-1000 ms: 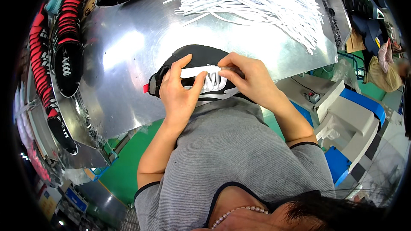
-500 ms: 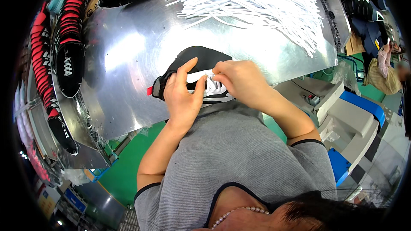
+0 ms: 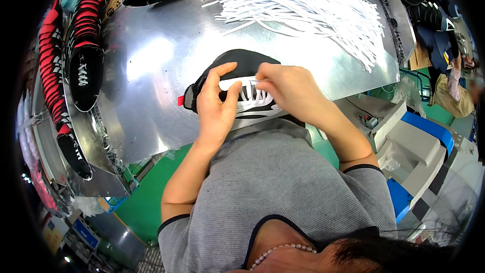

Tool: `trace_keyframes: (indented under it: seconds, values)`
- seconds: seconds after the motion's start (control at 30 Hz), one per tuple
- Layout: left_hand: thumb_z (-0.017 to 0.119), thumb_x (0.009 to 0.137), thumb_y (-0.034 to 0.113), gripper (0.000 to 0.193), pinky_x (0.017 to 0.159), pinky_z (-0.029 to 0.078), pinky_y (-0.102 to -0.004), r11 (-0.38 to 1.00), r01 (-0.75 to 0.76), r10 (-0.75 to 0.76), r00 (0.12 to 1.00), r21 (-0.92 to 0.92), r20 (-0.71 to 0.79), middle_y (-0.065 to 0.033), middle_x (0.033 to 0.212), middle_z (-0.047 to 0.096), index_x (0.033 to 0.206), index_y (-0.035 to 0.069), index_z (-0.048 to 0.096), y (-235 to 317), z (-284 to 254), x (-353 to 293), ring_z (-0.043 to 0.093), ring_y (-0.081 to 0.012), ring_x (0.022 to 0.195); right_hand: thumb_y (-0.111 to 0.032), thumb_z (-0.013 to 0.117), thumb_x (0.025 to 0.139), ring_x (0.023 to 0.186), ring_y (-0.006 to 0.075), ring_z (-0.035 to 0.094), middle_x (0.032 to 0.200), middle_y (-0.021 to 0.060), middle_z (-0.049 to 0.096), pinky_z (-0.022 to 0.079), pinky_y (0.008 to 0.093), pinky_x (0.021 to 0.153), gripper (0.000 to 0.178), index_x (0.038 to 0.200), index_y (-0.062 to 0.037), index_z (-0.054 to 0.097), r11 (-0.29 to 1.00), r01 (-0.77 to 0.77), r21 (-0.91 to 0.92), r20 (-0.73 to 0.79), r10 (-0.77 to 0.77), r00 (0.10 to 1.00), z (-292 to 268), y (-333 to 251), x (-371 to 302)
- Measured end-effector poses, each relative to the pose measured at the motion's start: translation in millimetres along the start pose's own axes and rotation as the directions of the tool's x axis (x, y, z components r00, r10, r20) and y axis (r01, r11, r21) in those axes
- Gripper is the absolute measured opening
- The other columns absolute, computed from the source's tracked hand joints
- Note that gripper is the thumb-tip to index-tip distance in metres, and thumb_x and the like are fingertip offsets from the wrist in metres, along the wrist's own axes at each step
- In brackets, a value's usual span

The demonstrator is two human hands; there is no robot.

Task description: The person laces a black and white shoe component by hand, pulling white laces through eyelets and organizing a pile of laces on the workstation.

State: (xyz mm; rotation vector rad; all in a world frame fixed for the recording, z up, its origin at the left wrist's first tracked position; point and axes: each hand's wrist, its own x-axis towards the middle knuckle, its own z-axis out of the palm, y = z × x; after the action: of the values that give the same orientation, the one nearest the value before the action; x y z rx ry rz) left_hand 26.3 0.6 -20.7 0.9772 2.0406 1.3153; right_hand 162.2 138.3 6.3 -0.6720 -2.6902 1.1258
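Black shoe upper [image 3: 246, 58] lies on the tabletop [image 3: 146, 116]; at its red-tabbed end rests the left hand [image 3: 215, 105], thumb and forefinger parted. Over its white lacing [image 3: 255, 102] the right hand [image 3: 292, 90] curls, grip's hold unclear. Best keep it steady, lace untwisted.

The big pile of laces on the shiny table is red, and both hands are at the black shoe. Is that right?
Not quite: the big pile of laces on the shiny table is white, as the head view shows. The left hand and right hand are at the black shoe.
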Motion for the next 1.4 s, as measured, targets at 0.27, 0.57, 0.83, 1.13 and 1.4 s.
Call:
trace_keyframes:
  seconds: [0.27,0.57,0.83,1.13,1.4]
  values:
    - [0.070,0.086,0.001,0.044,0.077,0.052,-0.0239,0.997,-0.015,0.013,1.000,-0.080,-0.021,-0.0087,0.111,0.064,0.127,-0.001,0.054,8.0,7.3,2.2,0.065,-0.0120,0.091,-0.019,0.064,0.095,0.067,0.0220,0.066,0.081,0.0130,0.070,0.050,0.0308,0.062,0.019,0.102,-0.0023,0.061,0.845,-0.026,0.534,-0.264,0.196,0.945,37.2,27.0,7.6]
    - [0.072,0.076,0.001,0.058,0.074,0.056,-0.0316,0.989,-0.111,0.123,0.986,0.101,-0.115,-0.0162,0.112,0.064,0.131,0.003,0.053,-0.2,15.7,10.6,0.068,-0.0232,0.088,-0.021,0.063,0.095,0.070,0.0259,0.068,0.084,0.0121,0.071,0.051,0.0337,0.063,0.019,0.104,-0.0041,0.061,0.904,-0.030,0.426,-0.291,0.168,0.942,41.4,27.2,9.0]
    - [0.066,0.085,-0.006,0.050,0.085,0.049,-0.0244,0.967,0.147,-0.084,0.955,-0.207,0.285,-0.0039,0.121,0.057,0.132,0.003,0.050,12.9,-13.5,14.0,0.058,-0.0092,0.102,-0.018,0.065,0.094,0.075,0.0200,0.069,0.088,0.0123,0.071,0.050,0.0294,0.064,0.020,0.108,-0.0042,0.062,0.944,-0.049,0.326,-0.333,0.164,0.929,48.2,28.2,10.3]
    - [0.066,0.086,-0.005,0.048,0.068,0.043,-0.0202,0.889,0.344,-0.252,0.919,-0.302,0.305,0.0008,0.096,0.059,0.129,0.008,0.051,15.1,-10.5,14.0,0.050,-0.0030,0.075,-0.002,0.070,0.081,0.054,0.0066,0.053,0.069,0.0002,0.064,0.040,0.0232,0.049,0.022,0.102,-0.0088,0.069,0.883,0.249,0.398,-0.315,-0.123,0.941,37.9,30.6,-2.3]
    - [0.061,0.085,-0.008,0.047,0.082,0.047,-0.0255,0.879,0.357,-0.233,0.900,-0.316,0.368,-0.0041,0.111,0.057,0.128,0.005,0.049,10.5,-19.9,15.8,0.057,-0.0089,0.095,0.001,0.068,0.066,0.054,0.0168,0.053,0.063,-0.0008,0.052,0.040,0.0309,0.047,0.038,0.100,-0.0166,0.071,0.890,0.456,-0.004,-0.346,-0.429,0.834,44.3,31.0,-2.6]
